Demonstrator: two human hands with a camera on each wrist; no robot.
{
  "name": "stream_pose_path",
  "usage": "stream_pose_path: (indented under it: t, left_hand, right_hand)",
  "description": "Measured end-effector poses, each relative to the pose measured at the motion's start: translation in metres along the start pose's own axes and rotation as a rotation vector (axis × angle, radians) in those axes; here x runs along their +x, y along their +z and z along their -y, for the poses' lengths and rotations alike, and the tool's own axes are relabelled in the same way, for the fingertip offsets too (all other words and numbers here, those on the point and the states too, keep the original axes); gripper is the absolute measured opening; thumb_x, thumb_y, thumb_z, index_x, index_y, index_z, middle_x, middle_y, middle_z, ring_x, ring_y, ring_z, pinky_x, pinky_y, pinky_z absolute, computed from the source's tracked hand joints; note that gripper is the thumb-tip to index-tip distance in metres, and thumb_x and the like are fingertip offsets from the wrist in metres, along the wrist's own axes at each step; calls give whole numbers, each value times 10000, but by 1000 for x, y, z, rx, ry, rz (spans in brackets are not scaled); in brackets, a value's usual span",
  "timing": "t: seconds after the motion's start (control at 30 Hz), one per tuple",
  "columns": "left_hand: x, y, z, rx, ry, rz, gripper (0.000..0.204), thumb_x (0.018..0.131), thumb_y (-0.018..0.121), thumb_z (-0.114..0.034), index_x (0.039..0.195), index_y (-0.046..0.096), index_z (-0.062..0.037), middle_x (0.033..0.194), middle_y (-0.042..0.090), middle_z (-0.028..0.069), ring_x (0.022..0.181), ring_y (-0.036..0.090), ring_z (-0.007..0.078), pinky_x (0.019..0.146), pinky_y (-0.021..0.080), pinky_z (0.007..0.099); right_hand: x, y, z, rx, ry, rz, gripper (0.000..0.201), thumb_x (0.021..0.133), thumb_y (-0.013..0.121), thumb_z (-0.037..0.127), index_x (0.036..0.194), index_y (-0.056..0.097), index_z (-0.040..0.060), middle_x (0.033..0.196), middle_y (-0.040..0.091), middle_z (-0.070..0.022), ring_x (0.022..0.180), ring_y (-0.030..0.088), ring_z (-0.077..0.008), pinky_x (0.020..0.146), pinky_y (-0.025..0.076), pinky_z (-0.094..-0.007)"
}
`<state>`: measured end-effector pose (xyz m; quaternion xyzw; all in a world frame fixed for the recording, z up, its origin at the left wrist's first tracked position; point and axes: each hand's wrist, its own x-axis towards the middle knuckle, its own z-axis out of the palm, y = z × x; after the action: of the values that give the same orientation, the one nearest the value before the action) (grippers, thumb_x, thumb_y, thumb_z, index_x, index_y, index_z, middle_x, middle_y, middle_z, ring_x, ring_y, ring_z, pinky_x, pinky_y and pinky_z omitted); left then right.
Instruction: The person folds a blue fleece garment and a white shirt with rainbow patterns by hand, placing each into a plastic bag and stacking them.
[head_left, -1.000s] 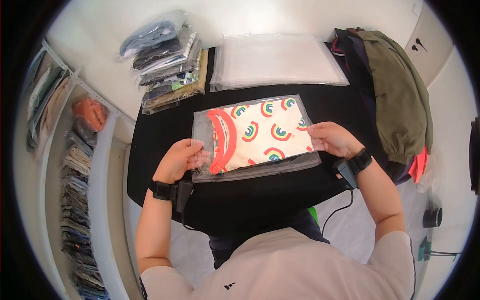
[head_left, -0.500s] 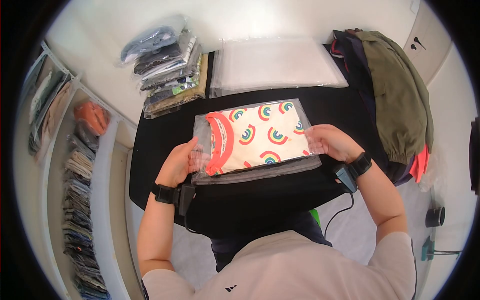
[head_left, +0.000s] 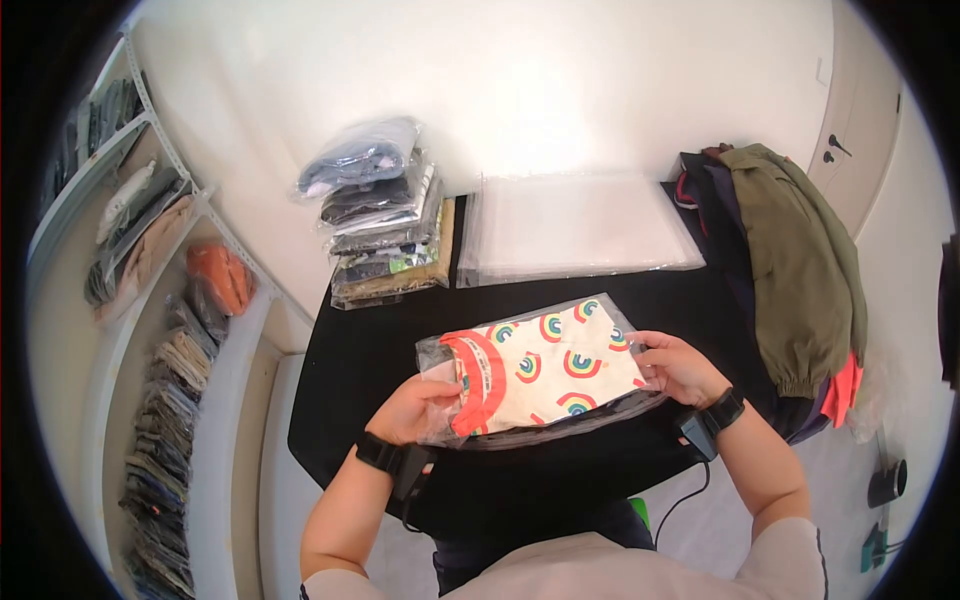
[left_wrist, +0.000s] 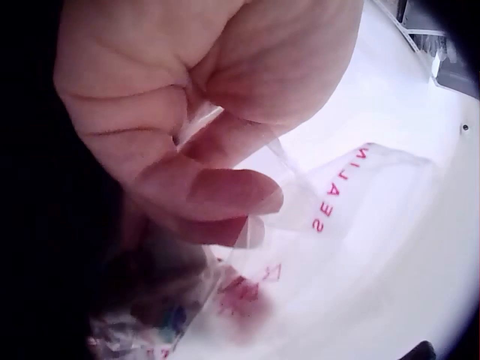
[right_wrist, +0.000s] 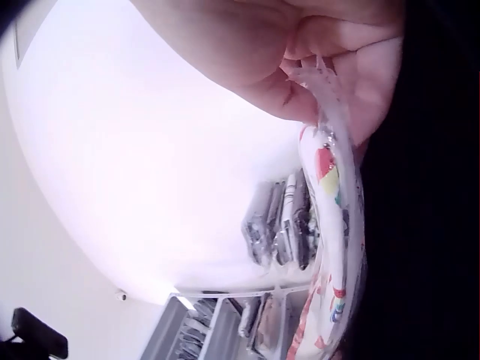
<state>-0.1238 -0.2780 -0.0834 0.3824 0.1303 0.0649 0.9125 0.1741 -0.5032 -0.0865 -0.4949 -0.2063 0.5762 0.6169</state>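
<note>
In the head view a folded cream garment (head_left: 535, 372) with a rainbow print and a red-orange neckband lies inside a clear plastic bag (head_left: 432, 352). My left hand (head_left: 408, 408) pinches the bag's left end between thumb and fingers. In the left wrist view, thin clear film with red lettering (left_wrist: 341, 187) spreads out past those fingertips. The right end of the bag is gripped by my right hand (head_left: 685, 370), thumb on top and the other fingers underneath. From the right wrist the packed garment (right_wrist: 330, 225) appears edge-on, stretching away from the palm.
A stack of bagged clothes (head_left: 385, 235) stands at the back left of the black table (head_left: 350, 360). Flat clear bags (head_left: 585, 225) lie at the back middle. Jackets (head_left: 800, 270) are heaped on the right edge. Shelves (head_left: 215, 420) with packed clothes line the left wall.
The head view has tilted up, so everything sits lower in it. My left hand has gone from spread fingers at the bag's end to a pinch, and the bag slants more.
</note>
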Motion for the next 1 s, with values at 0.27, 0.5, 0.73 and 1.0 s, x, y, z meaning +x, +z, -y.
stream_pose_path:
  t: [0.27,0.5,0.73,1.0]
  left_hand:
    - [-41,66,-63,1127,573,-489,475,867,446,-46,1329,384,44,1262,525,188,1101,567,286,933,476,420]
    - [-12,51,-216,-182,867,370,295,921,413,-58,1177,478,73,1095,601,220,934,637,253,733,564,323]
    - [73,-18,-303,29,1056,8,97,881,478,15,967,521,28,924,604,123,787,616,178,658,542,231]
    - [118,-58,-298,198,979,-714,65,840,516,32,898,524,4,852,583,75,741,598,181,646,532,219]
  right_hand:
    - [20,34,55,375,-234,370,438,997,379,312,1332,420,32,1093,644,-116,884,660,-207,703,542,-269]
    - [71,28,18,467,-173,494,458,1000,334,371,1289,468,43,1073,648,-148,847,662,-225,717,544,-297]
    - [83,17,4,413,-135,366,388,988,385,315,1217,531,38,1012,666,-120,798,643,-201,720,510,-287]
    - [78,17,4,451,-219,326,337,965,411,252,1149,566,15,950,670,-119,763,634,-199,719,496,-295]
